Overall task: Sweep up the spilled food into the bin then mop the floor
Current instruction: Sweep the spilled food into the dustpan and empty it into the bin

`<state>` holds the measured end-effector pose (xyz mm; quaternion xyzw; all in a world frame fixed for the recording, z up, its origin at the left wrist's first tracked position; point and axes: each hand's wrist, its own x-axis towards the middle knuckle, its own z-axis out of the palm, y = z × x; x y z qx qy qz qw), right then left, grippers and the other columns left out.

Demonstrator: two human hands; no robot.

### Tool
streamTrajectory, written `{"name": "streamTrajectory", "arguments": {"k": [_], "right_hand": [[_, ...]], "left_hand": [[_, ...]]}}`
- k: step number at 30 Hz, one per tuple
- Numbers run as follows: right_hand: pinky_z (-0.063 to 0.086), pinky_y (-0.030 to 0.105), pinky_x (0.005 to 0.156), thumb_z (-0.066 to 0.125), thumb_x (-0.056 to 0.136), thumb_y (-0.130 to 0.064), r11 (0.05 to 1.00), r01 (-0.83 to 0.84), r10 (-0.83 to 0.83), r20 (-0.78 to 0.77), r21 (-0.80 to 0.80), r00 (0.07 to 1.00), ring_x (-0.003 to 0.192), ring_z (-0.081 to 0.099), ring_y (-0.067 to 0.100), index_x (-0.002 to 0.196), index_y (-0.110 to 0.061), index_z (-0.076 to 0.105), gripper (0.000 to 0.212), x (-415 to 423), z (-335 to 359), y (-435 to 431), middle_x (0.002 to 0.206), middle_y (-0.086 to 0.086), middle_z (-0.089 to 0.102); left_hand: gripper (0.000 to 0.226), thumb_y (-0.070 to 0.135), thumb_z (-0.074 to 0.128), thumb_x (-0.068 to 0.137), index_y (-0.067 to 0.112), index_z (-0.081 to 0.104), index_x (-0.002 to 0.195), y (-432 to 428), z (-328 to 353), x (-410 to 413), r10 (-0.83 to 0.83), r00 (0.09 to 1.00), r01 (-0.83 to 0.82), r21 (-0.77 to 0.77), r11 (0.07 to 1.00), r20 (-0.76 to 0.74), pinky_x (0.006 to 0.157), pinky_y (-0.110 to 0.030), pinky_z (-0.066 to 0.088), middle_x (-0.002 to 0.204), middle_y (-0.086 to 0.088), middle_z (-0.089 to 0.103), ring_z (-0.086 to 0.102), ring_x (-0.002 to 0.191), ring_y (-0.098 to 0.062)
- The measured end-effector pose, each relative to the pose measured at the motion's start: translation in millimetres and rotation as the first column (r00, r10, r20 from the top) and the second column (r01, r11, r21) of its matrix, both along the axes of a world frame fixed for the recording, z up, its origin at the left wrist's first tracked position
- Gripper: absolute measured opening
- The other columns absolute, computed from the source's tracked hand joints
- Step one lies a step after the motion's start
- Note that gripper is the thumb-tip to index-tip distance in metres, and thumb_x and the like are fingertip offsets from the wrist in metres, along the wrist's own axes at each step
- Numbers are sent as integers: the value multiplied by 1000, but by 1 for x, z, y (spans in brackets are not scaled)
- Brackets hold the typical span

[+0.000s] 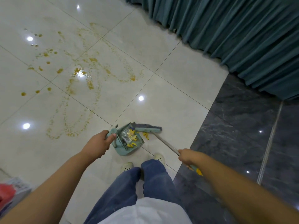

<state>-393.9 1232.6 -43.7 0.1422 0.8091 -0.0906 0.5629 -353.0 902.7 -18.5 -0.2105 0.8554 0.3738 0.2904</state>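
A teal dustpan (124, 148) rests on the white tile floor just ahead of my feet. Yellow food bits and a clear wrapper (128, 135) lie inside it. My left hand (100, 143) grips the top of the dustpan's upright handle. My right hand (186, 156) holds the pole of a broom (148, 130), whose teal head lies at the pan's mouth. A few yellow food pieces (146, 135) lie on the floor between the broom head and the pan. Brownish-yellow sauce smears and drops (80, 73) spread over the tiles farther ahead on the left.
A dark teal curtain (234, 29) hangs along the upper right. Dark grey marble flooring (234, 135) borders the white tiles on the right. A pale basket with red contents (11, 193) sits at the lower left edge. My feet wear white shoes (127, 165).
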Motion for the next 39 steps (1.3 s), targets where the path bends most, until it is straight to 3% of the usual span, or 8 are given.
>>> {"name": "streamTrajectory", "arguments": {"k": [5, 10, 13, 18, 22, 24, 32, 39], "right_hand": [[37, 21, 44, 35, 94, -3, 996, 77, -81, -80, -55, 994, 64, 50, 22, 116, -1, 54, 30, 23, 17, 20, 81, 10, 49], [29, 12, 31, 32, 94, -1, 900, 404, -420, -82, -164, 904, 31, 38, 12, 83, -9, 45, 18, 32, 14, 16, 64, 9, 35], [33, 12, 33, 34, 95, -5, 818, 560, -568, -37, -131, 822, 39, 40, 14, 91, -7, 47, 14, 32, -5, 2, 67, 10, 40], [36, 24, 43, 37, 90, -9, 844, 512, -506, 80, -159, 859, 43, 40, 18, 87, -6, 51, 15, 62, -22, -31, 58, 10, 44], [30, 13, 31, 41, 94, -12, 619, 764, -712, 280, -180, 644, 29, 35, 9, 94, -12, 46, 5, 75, -8, -40, 48, 4, 43], [29, 13, 30, 43, 95, -16, 579, 790, -727, 311, -201, 612, 30, 34, 8, 98, -11, 46, 6, 75, 3, -36, 47, 3, 42], [30, 12, 31, 41, 97, -11, 649, 726, -708, 168, -228, 686, 31, 33, 9, 111, -16, 52, 18, 57, 22, -17, 57, 8, 42], [31, 12, 31, 41, 97, -9, 644, 740, -733, 123, -195, 670, 30, 36, 10, 81, -11, 48, 18, 48, 7, -42, 55, 9, 44]], "left_hand": [[37, 47, 38, 96, 13, 52, 89, -2, -1, 3, -75, 997, 74, -45, 996, -9, 51, -29, 48, 72, -3, 60, 53, 55, -18], [50, 53, 36, 94, 7, 54, 86, -15, -3, 13, -118, 990, 104, -162, 981, -81, 69, -42, 52, 76, -10, 64, 62, 71, -29], [49, 52, 36, 94, 8, 54, 84, -22, -8, 17, -144, 987, 129, -180, 975, -74, 71, -42, 51, 74, -9, 63, 61, 72, -28], [42, 48, 36, 96, 11, 52, 84, -25, -16, 23, -201, 977, 180, -231, 956, -73, 67, -38, 48, 70, -3, 59, 58, 70, -24], [42, 49, 35, 96, 13, 51, 82, -30, -17, 23, -214, 972, 185, -240, 953, -101, 64, -36, 48, 71, -4, 59, 56, 66, -22], [42, 50, 34, 96, 14, 50, 82, -33, -17, 25, -224, 968, 192, -241, 951, -112, 62, -33, 46, 70, -3, 58, 53, 63, -19], [39, 47, 36, 96, 14, 49, 80, -46, -12, 46, -202, 975, 178, -212, 961, -97, 59, -30, 40, 67, 0, 56, 52, 63, -18], [45, 50, 33, 96, 11, 54, 87, -60, -11, 67, -167, 984, 147, -235, 961, -67, 68, -37, 49, 76, -5, 62, 59, 73, -23]]}}
